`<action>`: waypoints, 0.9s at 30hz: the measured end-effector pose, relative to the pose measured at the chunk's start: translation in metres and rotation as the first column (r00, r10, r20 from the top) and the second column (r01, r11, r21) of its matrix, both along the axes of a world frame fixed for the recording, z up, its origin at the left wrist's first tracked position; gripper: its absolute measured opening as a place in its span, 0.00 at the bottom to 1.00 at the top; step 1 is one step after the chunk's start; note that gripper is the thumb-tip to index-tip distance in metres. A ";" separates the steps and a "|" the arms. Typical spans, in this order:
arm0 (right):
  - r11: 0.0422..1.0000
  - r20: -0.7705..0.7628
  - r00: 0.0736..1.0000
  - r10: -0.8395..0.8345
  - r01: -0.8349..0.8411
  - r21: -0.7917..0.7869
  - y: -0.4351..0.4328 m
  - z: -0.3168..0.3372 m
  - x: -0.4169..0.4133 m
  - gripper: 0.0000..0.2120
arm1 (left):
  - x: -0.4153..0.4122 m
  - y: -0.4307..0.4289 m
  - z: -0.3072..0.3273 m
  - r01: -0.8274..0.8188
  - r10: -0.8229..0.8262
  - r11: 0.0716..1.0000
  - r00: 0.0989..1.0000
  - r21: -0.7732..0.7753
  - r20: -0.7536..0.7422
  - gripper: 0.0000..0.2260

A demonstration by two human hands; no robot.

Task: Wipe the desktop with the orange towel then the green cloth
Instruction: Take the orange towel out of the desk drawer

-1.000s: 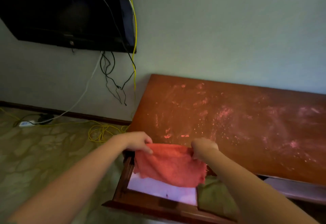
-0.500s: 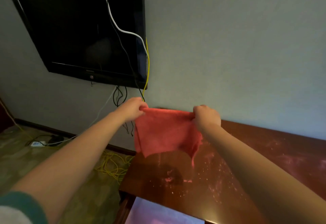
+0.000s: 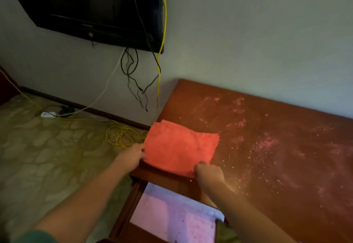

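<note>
Lying flat on left corner of dusty red-brown wooden desk (image 3: 277,156): fuzzy orange towel (image 3: 179,147); L hand (image 3: 131,156) + R hand (image 3: 209,174) apart, pinching its edges. Wiping not begun.

Bare left hand (image 3: 133,154), bare right hand (image 3: 209,172), forearms uncovered, teal-green sleeve (image 3: 36,236) at left upper arm

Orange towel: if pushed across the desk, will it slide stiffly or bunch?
Probably floppy: the orange towel lies limp on the desktop, so pushing may bunch it. Likely light: left hand and right hand hold only its edges. Its fuzzy surface probably drags, not slips.
</note>
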State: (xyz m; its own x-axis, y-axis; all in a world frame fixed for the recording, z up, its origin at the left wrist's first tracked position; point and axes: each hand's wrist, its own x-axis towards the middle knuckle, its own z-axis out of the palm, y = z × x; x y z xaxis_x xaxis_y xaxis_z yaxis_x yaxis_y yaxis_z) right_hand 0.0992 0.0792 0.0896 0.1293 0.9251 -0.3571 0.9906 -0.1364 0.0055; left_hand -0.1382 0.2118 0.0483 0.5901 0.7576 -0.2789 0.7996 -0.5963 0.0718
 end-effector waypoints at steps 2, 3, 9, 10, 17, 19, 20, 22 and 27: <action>0.998 -0.023 1.000 -0.008 0.006 -0.062 -0.011 -0.021 -0.006 0.14 | -0.013 -0.009 -0.025 0.010 -0.006 0.998 0.998 -0.065 0.069 0.16; 0.997 -0.032 0.999 -0.016 0.013 -0.080 -0.015 -0.027 -0.008 0.14 | -0.018 -0.011 -0.032 0.016 -0.010 0.999 0.993 -0.050 0.117 0.18; 0.994 -0.094 0.991 -0.096 0.091 -0.057 -0.023 -0.022 -0.012 0.13 | -0.020 -0.034 -0.017 0.097 -0.105 0.994 0.977 0.055 0.188 0.15; 0.993 -0.105 0.989 -0.107 0.102 -0.051 -0.026 -0.019 -0.013 0.13 | -0.018 -0.041 -0.015 0.111 -0.117 0.993 0.975 0.046 0.188 0.16; 0.988 -0.140 0.979 -0.151 0.151 -0.011 -0.075 -0.015 -0.029 0.14 | -0.003 -0.107 -0.015 0.206 -0.201 0.979 0.964 -0.012 0.173 0.15; 0.989 -0.165 0.975 -0.148 0.145 -0.029 -0.096 -0.024 -0.034 0.15 | -0.003 -0.129 -0.019 0.259 -0.248 0.963 0.960 -0.076 0.131 0.14; 0.990 -0.184 0.973 -0.141 0.135 -0.042 -0.107 -0.030 -0.036 0.16 | -0.004 -0.141 -0.022 0.278 -0.265 0.953 0.957 -0.117 0.115 0.16; 0.994 -0.192 0.977 -0.097 0.085 -0.070 -0.130 -0.043 -0.042 0.23 | -0.007 -0.164 -0.026 0.325 -0.319 0.921 0.946 -0.215 0.066 0.26; 0.980 -0.174 0.984 0.028 -0.061 -0.191 -0.185 -0.073 -0.058 0.44 | -0.013 -0.205 -0.039 0.427 -0.481 0.854 0.866 -0.296 -0.139 0.39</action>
State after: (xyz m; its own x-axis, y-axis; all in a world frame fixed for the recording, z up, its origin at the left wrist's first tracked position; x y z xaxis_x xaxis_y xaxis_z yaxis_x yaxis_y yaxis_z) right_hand 0.0414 -0.1061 0.0171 0.0116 0.8392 -0.5438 0.9845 -0.1049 -0.1409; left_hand -0.1516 0.0068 0.0094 0.7616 0.3083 -0.5700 0.4562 -0.8798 0.1336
